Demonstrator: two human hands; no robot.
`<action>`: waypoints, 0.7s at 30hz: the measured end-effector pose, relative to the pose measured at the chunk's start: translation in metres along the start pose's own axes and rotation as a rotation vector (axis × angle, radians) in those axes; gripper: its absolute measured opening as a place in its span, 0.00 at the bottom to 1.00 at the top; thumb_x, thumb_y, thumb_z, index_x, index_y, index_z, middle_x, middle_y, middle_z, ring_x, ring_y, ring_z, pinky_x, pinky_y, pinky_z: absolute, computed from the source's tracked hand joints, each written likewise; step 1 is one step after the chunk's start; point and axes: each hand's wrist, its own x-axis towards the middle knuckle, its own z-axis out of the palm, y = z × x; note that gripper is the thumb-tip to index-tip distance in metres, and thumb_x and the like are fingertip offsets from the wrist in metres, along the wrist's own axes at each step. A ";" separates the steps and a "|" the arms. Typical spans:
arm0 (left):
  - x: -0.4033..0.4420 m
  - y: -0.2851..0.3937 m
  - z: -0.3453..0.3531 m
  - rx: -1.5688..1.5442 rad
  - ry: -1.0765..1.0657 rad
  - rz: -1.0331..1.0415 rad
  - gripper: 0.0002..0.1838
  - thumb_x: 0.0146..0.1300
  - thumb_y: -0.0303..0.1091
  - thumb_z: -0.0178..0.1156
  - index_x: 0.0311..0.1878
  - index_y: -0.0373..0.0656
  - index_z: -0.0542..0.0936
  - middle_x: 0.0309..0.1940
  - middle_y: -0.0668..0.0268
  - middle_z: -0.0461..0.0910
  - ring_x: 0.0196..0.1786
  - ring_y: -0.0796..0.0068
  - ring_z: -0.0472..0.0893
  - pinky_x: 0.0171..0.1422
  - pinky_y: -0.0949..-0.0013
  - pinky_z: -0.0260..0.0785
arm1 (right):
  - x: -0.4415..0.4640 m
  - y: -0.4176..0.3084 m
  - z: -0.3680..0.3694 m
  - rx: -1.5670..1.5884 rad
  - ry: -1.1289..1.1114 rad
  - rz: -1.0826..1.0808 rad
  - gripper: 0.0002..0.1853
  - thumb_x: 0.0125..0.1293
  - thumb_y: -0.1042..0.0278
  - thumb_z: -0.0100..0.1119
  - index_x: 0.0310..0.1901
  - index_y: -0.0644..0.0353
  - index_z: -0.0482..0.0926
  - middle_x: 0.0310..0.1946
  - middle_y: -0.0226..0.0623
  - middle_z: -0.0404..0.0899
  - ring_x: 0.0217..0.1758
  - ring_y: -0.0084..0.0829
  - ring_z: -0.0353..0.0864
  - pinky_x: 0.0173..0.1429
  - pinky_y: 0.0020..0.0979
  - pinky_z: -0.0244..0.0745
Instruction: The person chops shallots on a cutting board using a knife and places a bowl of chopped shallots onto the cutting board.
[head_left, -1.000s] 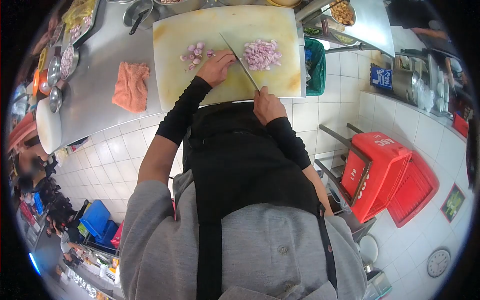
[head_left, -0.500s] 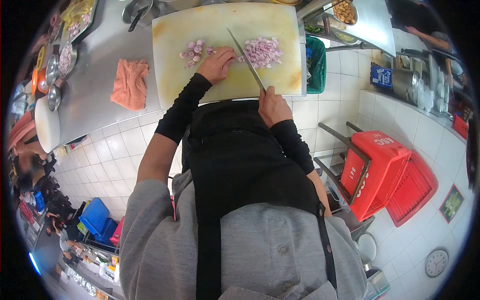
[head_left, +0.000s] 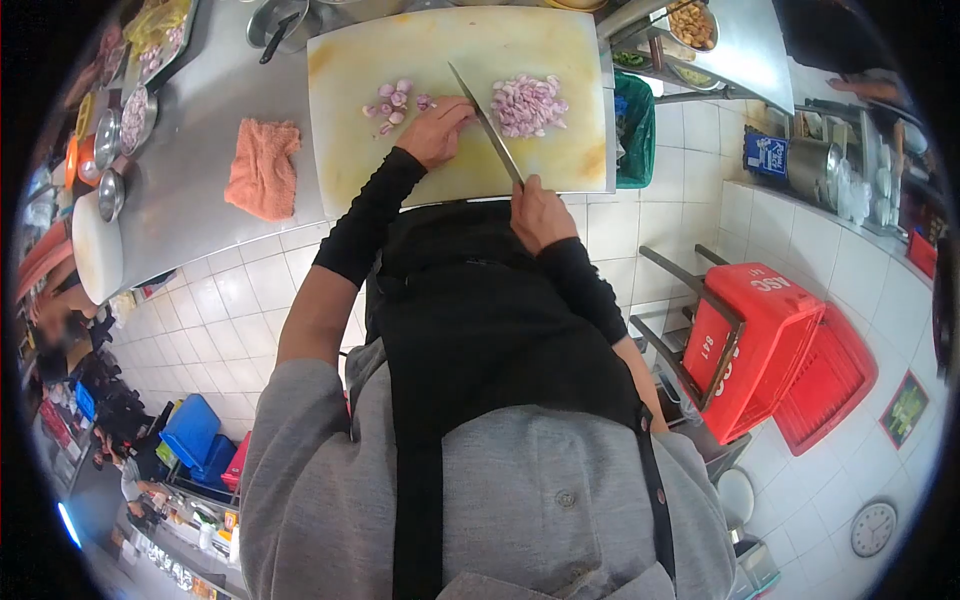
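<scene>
My right hand (head_left: 543,216) is wrapped round the handle of a long kitchen knife (head_left: 493,133), whose blade slants up and left across a pale cutting board (head_left: 345,60). Close against the blade's left side, my left hand (head_left: 437,134) rests on the board with curled fingers; whatever lies under the fingertips is hidden. Several peeled shallots (head_left: 395,98) lie left of that hand, with one or more small pieces right by its knuckles. To the right of the blade sits a pile of sliced shallots (head_left: 528,105).
An orange cloth (head_left: 263,170) lies on the steel counter (head_left: 200,150) left of the board. A metal pot (head_left: 275,32) with a black-handled utensil stands behind it. Metal bowls (head_left: 135,120) line the far left. A green-lined bin (head_left: 634,135) hangs at right, above red crates (head_left: 750,340).
The knife and my right hand have shifted slightly left, bringing the blade up to my left fingers. My left hand has stayed nearly in place.
</scene>
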 end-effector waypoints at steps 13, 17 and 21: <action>0.021 0.019 -0.005 0.063 -0.064 -0.129 0.09 0.65 0.25 0.62 0.48 0.41 0.79 0.47 0.56 0.79 0.52 0.50 0.81 0.57 0.53 0.75 | 0.013 0.032 0.024 0.084 0.169 0.104 0.17 0.80 0.57 0.50 0.41 0.67 0.71 0.27 0.67 0.81 0.34 0.69 0.84 0.40 0.62 0.80; 0.022 0.024 0.011 -0.100 0.001 -0.320 0.07 0.65 0.25 0.63 0.46 0.39 0.80 0.46 0.56 0.77 0.46 0.51 0.82 0.50 0.56 0.77 | 0.005 0.023 0.017 0.066 0.136 0.102 0.17 0.80 0.57 0.50 0.41 0.66 0.70 0.27 0.67 0.81 0.34 0.68 0.84 0.39 0.61 0.80; 0.021 0.035 0.017 -0.279 0.085 -0.358 0.07 0.65 0.25 0.65 0.46 0.38 0.80 0.46 0.58 0.77 0.44 0.53 0.83 0.46 0.59 0.78 | 0.004 0.024 0.019 0.054 0.137 0.069 0.17 0.80 0.57 0.50 0.40 0.65 0.70 0.27 0.66 0.81 0.34 0.67 0.84 0.38 0.61 0.80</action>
